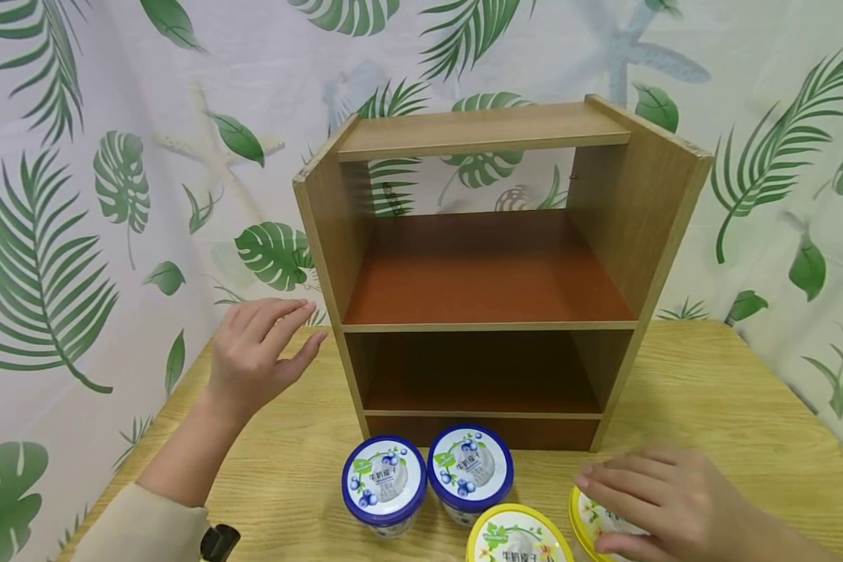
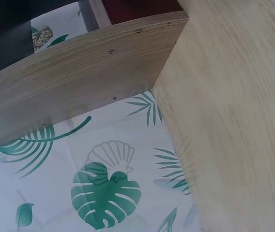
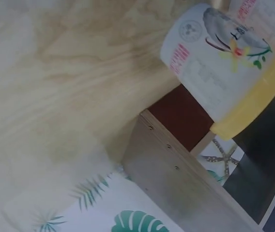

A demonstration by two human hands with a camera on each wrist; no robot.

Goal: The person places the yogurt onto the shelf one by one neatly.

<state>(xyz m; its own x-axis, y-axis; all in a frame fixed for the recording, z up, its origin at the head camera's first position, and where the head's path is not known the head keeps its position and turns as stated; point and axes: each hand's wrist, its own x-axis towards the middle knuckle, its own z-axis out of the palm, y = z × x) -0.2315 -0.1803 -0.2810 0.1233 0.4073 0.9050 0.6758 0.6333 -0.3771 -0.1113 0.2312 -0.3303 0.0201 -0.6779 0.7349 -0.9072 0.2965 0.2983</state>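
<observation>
Near the shelf [image 1: 488, 269], four tubs [image 1: 471, 468].

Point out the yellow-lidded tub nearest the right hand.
In the head view, that tub is at the bottom, right of centre, partly hidden by the right hand, just right of the other yellow-lidded tub.

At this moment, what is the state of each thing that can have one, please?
Left blue tub: lidded, upright.
Right blue tub: lidded, upright.
Left yellow tub: lidded, upright.
Right yellow tub: lidded, upright.
Shelf: upright, open at the front.
Left fingers: loose, holding nothing.
Right fingers: over the right yellow tub; contact unclear.
</observation>
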